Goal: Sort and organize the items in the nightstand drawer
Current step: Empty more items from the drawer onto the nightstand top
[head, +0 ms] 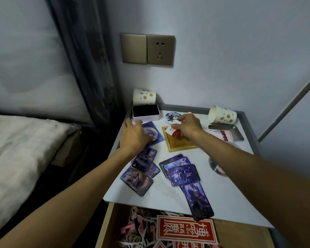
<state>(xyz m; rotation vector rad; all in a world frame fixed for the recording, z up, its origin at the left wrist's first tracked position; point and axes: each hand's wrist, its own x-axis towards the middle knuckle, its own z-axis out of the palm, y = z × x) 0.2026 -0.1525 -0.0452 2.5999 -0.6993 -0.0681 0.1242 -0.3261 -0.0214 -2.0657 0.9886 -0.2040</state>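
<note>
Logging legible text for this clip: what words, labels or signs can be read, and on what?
Upside-down Chinese characters, unreadable: red paper-cut in drawer.
Red script, blurred: pink card.
Print, blurred: small card in right hand.
Marks, too small: paper cups.

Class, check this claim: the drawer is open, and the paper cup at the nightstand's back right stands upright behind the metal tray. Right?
No. The head view shows that paper cup lying on its side, not upright. It is behind the metal tray, and the drawer is open.
</note>
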